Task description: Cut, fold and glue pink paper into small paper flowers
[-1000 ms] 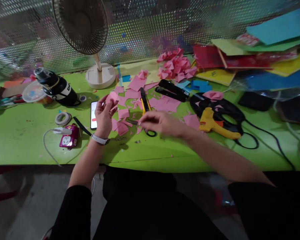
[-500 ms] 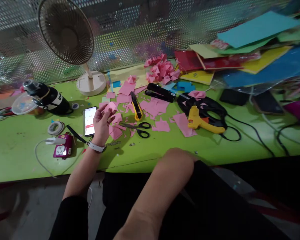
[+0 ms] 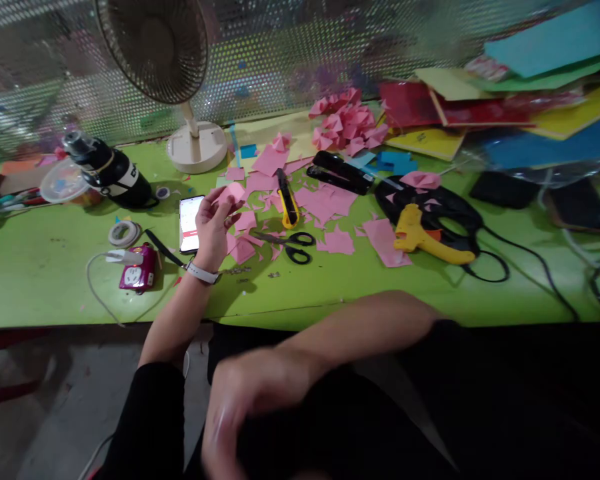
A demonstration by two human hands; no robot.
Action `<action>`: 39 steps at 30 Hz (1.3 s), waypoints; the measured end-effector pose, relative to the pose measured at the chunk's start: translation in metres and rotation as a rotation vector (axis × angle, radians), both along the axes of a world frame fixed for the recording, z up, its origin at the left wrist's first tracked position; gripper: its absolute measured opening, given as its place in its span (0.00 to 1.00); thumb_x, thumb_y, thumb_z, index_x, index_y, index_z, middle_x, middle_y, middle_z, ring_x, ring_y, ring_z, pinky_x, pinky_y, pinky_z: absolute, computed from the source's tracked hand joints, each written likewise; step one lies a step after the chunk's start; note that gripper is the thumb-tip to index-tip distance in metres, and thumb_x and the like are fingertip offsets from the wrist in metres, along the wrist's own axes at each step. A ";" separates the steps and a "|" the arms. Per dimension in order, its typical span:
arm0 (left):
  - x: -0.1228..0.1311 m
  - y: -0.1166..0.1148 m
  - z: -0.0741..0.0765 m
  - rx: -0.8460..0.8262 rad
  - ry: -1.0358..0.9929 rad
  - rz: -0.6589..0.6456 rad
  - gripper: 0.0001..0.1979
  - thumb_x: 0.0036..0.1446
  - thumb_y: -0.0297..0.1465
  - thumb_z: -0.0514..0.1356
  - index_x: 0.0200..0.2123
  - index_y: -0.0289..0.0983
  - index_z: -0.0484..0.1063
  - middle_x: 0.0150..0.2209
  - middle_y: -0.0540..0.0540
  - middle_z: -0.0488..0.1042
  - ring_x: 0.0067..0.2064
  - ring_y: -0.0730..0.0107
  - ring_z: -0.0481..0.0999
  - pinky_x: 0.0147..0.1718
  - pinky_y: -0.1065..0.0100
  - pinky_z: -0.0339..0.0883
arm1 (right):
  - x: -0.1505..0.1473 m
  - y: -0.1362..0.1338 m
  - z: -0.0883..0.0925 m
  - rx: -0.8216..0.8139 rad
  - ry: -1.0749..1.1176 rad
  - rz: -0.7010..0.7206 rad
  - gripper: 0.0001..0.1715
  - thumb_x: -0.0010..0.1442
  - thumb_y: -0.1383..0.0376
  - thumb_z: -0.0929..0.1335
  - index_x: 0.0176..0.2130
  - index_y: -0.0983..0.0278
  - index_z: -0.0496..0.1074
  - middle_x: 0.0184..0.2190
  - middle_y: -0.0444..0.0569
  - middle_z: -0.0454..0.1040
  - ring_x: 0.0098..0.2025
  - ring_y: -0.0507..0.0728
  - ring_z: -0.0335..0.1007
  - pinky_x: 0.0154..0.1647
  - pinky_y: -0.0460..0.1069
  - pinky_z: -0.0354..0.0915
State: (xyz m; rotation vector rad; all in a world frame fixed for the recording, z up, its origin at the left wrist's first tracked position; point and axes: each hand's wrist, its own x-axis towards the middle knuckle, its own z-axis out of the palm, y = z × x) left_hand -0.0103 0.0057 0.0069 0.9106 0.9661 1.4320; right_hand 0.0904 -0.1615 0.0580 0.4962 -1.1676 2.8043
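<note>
My left hand (image 3: 214,225), with a white band at the wrist, is closed on a small pink paper piece (image 3: 234,191) over the table. Just behind that hand lies a phone (image 3: 188,233) with a lit screen, partly covered by it. Pink paper scraps (image 3: 325,203) spread to its right, along with black scissors (image 3: 296,247) and a yellow utility knife (image 3: 289,205). My right hand (image 3: 245,393) is bent low over my lap, below the table edge. It is smeared by motion, and its fingers run out of the picture.
A fan (image 3: 196,150) and a black bottle (image 3: 116,175) stand at back left. Folded pink pieces (image 3: 347,123) are heaped at the back. A stapler (image 3: 340,172) and yellow glue gun (image 3: 420,237) lie right, its cord trailing. Tape (image 3: 123,233) and a purple socket block (image 3: 139,273) sit left.
My right hand has swung up into view above my lap, its forearm turning more level. The left hand keeps the pink paper piece. The whole view has shifted slightly.
</note>
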 end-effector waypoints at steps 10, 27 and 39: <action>0.000 -0.005 0.006 -0.031 0.027 0.032 0.19 0.59 0.33 0.68 0.53 0.44 0.74 0.44 0.45 0.82 0.51 0.61 0.82 0.44 0.66 0.75 | 0.082 0.126 -0.045 1.384 -1.128 -1.146 0.11 0.65 0.65 0.66 0.38 0.60 0.79 0.35 0.54 0.74 0.39 0.62 0.70 0.40 0.60 0.69; -0.001 -0.005 0.002 -0.011 0.131 -0.041 0.13 0.60 0.32 0.67 0.48 0.42 0.74 0.41 0.45 0.82 0.45 0.64 0.83 0.41 0.65 0.75 | 0.079 0.135 -0.057 1.212 -1.140 -1.111 0.03 0.61 0.67 0.70 0.34 0.63 0.76 0.36 0.54 0.76 0.34 0.58 0.72 0.36 0.58 0.72; 0.017 -0.016 -0.023 0.010 0.609 -0.255 0.10 0.59 0.31 0.66 0.44 0.36 0.75 0.37 0.42 0.80 0.37 0.66 0.80 0.37 0.64 0.75 | 0.156 0.131 -0.066 0.509 -1.030 -1.475 0.18 0.49 0.53 0.78 0.33 0.62 0.76 0.29 0.47 0.77 0.30 0.54 0.72 0.34 0.53 0.72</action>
